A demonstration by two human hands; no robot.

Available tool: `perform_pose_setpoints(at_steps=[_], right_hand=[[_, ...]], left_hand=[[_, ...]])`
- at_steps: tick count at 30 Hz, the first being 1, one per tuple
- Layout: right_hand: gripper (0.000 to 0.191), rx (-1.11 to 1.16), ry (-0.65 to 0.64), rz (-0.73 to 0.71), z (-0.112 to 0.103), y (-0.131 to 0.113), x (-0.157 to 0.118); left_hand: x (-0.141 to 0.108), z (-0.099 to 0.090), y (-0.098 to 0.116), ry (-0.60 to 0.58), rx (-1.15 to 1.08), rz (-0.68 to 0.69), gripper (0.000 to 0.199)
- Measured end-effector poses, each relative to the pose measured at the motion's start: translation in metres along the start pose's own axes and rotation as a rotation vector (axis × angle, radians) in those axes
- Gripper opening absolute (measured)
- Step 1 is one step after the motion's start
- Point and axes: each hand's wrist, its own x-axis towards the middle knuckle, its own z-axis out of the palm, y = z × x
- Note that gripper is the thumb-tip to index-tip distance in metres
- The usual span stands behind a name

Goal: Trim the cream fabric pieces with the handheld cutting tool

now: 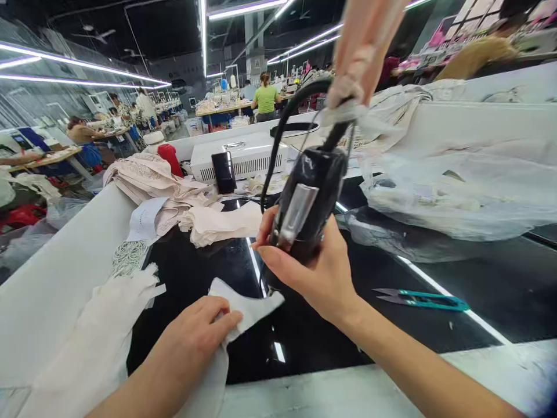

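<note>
Right fingers grasp a black, corded handheld tool; left fingers, below-left of it, hold curved white fabric.

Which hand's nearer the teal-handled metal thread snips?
Right: the right hand, gripping a black cylindrical handheld tool, is left of the snips; the left hand, on white cloth, lies farther left.

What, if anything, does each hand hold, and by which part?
Right hand: the black tool, around its lower body. Left hand: on white cloth; grip unclear.
</note>
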Motion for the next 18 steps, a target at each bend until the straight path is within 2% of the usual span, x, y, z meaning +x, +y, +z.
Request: perform_pose_setpoints(at_steps=[3, 6, 9, 12, 18], right_hand=[[0.037, 0.12, -0.037, 0.025, 0.0, 0.005, -0.008], [0.042, 0.193, -0.053, 0.018, -0.001, 0.009, -0.016], [0.04, 0.226, -0.069, 0.004, -0.003, 0.01, -0.024], [0.037, 0.245, -0.096, 0.003, -0.005, 0.011, -0.03], [0.03, 0.222, -0.067, -0.024, -0.011, 0.017, -0.037]], left_hand=[[-0.002, -0.002, -0.014, -0.033, -0.022, 0.132, 0.048], [-0.003, -0.006, -0.025, -0.045, -0.028, 0.211, 0.044], [0.0, -0.011, -0.028, -0.021, -0.061, 0.2, 0.051], [0.01, -0.011, -0.027, 0.029, -0.086, 0.164, 0.046], [0.039, 0.01, -0.032, 0.098, 0.009, 0.154, 0.04]])
